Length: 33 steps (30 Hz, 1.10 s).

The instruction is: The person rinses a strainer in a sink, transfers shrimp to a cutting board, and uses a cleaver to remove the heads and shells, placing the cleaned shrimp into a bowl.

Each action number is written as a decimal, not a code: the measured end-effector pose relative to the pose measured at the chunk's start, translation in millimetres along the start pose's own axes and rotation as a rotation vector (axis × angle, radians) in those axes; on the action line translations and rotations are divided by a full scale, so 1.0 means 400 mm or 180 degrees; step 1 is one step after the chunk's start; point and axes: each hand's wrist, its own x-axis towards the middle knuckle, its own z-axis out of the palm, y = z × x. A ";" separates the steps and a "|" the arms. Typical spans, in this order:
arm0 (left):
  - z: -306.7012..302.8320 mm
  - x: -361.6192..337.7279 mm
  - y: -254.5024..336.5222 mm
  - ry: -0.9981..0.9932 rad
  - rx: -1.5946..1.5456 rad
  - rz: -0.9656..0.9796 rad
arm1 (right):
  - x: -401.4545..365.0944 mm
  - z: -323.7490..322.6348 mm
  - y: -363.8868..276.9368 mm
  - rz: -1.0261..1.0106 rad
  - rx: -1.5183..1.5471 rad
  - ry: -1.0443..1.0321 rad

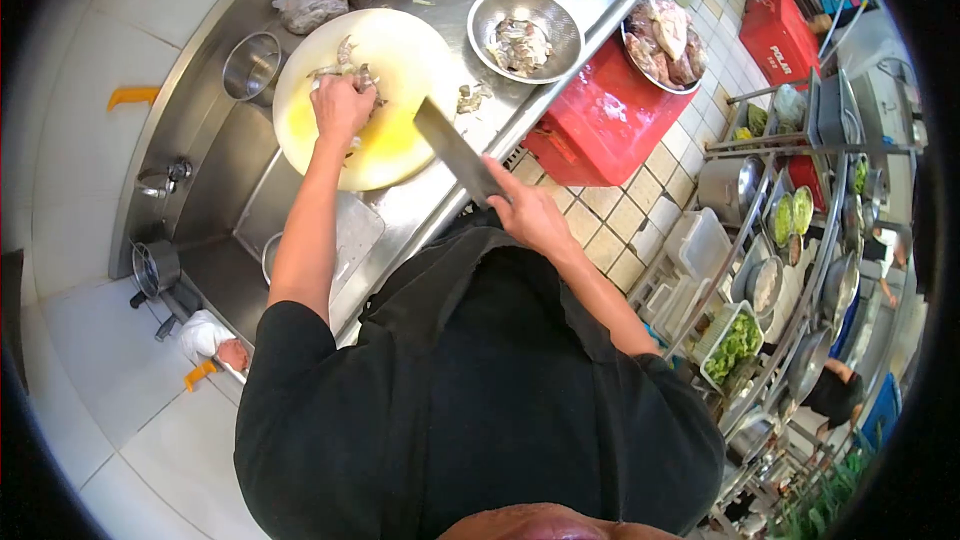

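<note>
Left hand point(341, 108) clamped on crab piece point(345, 67) on cutting board point(415, 45) — likely wet, slippery, brittle-shelled; best pinned by the body. Right hand point(528, 212) fisted round cleaver point(455, 148) handle — heavy, blade raised over desk point(425, 202).

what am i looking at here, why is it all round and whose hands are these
No machine here: a person wears one wide-angle camera on the head, looking down at their own hands, hence the round edges. The left hand presses what looks like a crab onto a round board on a steel counter. The right hand grips a cleaver, clear of the board. A bowl of cut pieces stands beside it. A red cooler stands on the floor.
</note>
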 end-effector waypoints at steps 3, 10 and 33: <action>-0.011 0.003 0.040 -0.0072 -0.0559 -0.0250 | 0.002 -0.003 0.023 -0.0029 -0.0199 0.0040; 0.022 -0.069 0.197 -0.0661 -0.0755 0.0053 | 0.010 -0.087 0.098 0.0231 0.0243 0.0917; 0.051 -0.088 0.163 -0.0818 -0.0103 0.0381 | 0.207 0.027 0.088 0.1024 0.2406 -0.0176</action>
